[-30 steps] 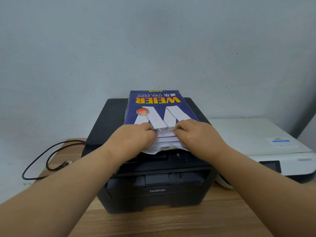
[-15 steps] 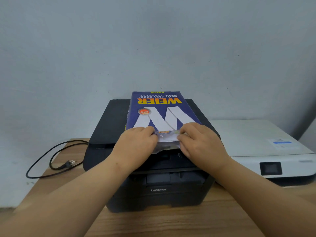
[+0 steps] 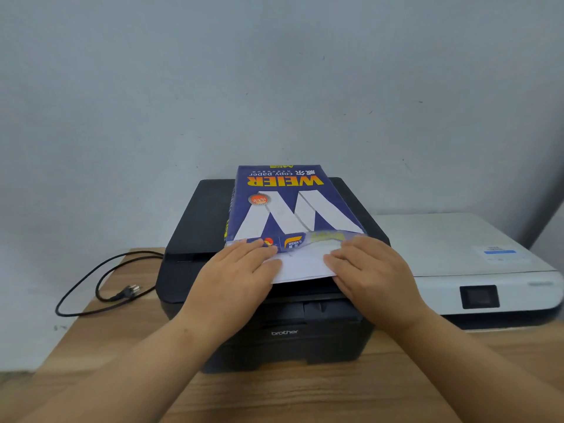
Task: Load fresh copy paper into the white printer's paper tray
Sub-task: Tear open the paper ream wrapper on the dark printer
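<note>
Fingers (image 3: pixel 338 257) of both my hands lie flat, pressing white sheets (image 3: pixel 302 267) at the torn ream (image 3: pixel 283 206) mouth; my palms hide the sheets' corners.

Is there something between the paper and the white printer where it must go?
Nothing solid stands between them. The paper ream lies on the black printer, both hands on its opened near end. The white printer sits directly to the right; its tray is not visibly open.

Pale grey wall (image 3: pixel 274 71), wooden table (image 3: pixel 305 398)
</note>
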